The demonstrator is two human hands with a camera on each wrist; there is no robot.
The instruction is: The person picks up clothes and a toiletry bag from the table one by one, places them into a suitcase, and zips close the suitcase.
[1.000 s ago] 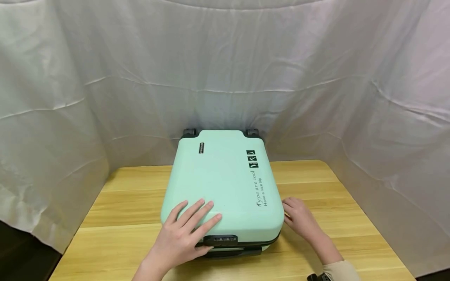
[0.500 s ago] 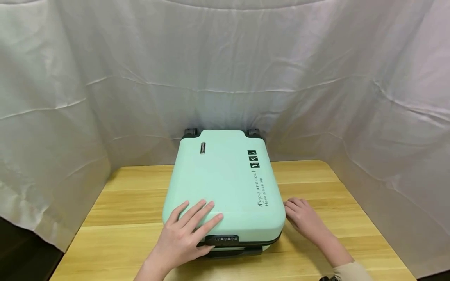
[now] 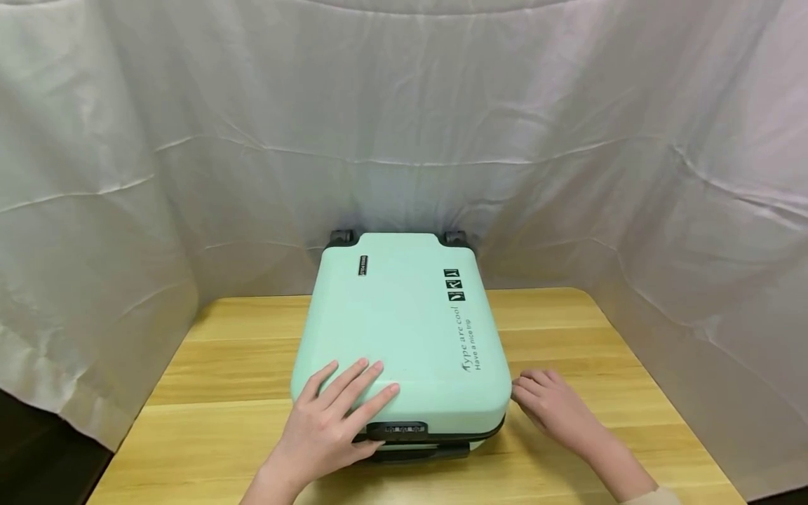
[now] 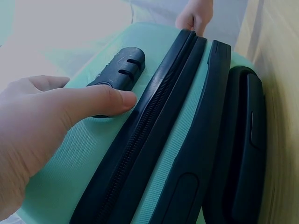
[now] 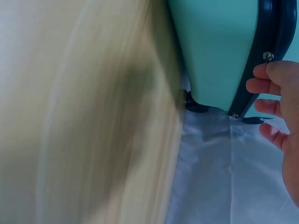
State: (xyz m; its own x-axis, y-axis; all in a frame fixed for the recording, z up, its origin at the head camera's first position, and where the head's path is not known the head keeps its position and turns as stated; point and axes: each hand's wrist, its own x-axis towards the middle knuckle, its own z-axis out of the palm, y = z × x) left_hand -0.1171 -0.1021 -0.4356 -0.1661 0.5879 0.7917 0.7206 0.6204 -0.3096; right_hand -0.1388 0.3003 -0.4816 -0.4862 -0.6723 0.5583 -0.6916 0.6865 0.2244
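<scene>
A mint-green hard-shell suitcase (image 3: 404,315) lies flat, its black wheels pointing to the back. My left hand (image 3: 325,424) rests on the near left corner of its lid with fingers spread. In the left wrist view the thumb (image 4: 100,100) lies beside the black combination lock (image 4: 122,70), close to the zipper (image 4: 140,126). At the suitcase's right side, my right hand (image 3: 558,410) pinches a metal zipper pull (image 5: 267,57) between thumb and forefinger. From the head view the pull is hidden behind the lid's edge.
The suitcase stands on a light wooden table (image 3: 233,365). Pale grey curtains (image 3: 404,126) hang behind it and along both sides. A black carry handle (image 4: 243,140) and another black strip (image 4: 196,140) run along its near face.
My right hand has slid toward the near end along the suitcase's right side. The left hand keeps its place on the lid, and the suitcase has hardly shifted.
</scene>
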